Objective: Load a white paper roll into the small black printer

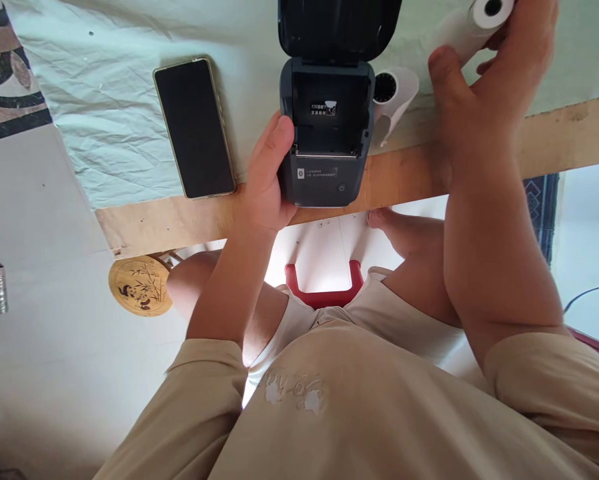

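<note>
Two white paper rolls sit at the far right of the table: your right hand [484, 80] grasps one white paper roll with a dark hollow core [472, 23] near the top edge of the view, fingers curled around it and thumb spread toward you; the second white paper roll with a black toothed core [394, 93] lies on the table just beside the right wall of the printer, a loose tail of paper hanging toward the table edge. Your left hand [267, 180] grips the left side of the small dark grey plastic label printer [324, 173], thumb pressed against its upper left corner, palm cupped along its wall; the printer stands at the near edge of the table with its hinged lid [337, 30] swung open away from you, so the paper bay [329, 110] shows bare with a small white sticker inside. Left of the printer, apart from your hand, a black-screened smartphone with a gold rim [194, 127] lies flat on the pale green creased cloth [104, 113] covering the wooden tabletop [179, 223]; below the table edge you can see a round bamboo-patterned wooden stool seat [140, 285] and a red plastic stool [324, 293] between your knees.
</note>
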A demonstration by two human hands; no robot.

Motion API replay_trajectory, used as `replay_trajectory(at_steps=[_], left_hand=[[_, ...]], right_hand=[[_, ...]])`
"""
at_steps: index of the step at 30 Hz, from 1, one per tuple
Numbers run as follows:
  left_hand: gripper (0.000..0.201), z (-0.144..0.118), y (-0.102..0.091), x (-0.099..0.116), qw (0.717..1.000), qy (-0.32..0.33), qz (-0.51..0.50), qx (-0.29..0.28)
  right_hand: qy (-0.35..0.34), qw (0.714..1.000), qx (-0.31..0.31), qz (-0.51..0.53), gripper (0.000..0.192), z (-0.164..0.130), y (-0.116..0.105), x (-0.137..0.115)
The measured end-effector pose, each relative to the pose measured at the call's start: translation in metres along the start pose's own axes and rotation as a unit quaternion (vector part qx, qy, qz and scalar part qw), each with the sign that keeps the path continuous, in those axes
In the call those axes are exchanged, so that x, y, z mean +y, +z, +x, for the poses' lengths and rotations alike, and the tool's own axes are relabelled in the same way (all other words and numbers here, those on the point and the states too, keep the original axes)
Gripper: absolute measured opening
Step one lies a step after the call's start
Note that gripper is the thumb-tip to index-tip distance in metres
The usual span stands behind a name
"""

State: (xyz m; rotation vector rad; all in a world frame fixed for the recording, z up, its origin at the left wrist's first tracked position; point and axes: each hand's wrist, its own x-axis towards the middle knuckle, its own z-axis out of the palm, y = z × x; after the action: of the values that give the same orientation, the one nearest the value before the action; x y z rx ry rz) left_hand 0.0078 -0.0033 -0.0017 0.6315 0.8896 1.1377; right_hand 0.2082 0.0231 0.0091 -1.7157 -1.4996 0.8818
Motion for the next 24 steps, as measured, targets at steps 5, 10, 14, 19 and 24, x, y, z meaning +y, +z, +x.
replay_trajectory(at_steps=[5, 10, 14, 19, 24], left_hand=[[0.030, -0.001, -0.003, 0.004, 1.000, -0.009, -0.004, -0.025], [0.029, -0.001, -0.005, 0.006, 0.999, -0.009, -0.006, -0.031], [0.030, -0.002, -0.002, 0.007, 1.000, -0.003, -0.009, 0.001], [0.033, -0.004, -0.002, 0.010, 1.000, -0.015, 0.005, 0.006], [0.034, -0.004, -0.004, 0.010, 1.000, -0.004, 0.005, 0.005]], right_hand=[[-0.053, 0.976, 0.148, -0.148, 0.039, 0.007, -0.005, 0.011], [-0.174, 0.953, 0.226, -0.100, 0.052, -0.003, -0.006, -0.006], [-0.208, 0.965, 0.138, -0.076, 0.042, -0.015, 0.010, -0.015], [-0.142, 0.988, 0.029, -0.059, 0.028, -0.017, 0.034, -0.021], [-0.091, 0.996, 0.014, 0.006, 0.028, -0.012, 0.031, -0.027]])
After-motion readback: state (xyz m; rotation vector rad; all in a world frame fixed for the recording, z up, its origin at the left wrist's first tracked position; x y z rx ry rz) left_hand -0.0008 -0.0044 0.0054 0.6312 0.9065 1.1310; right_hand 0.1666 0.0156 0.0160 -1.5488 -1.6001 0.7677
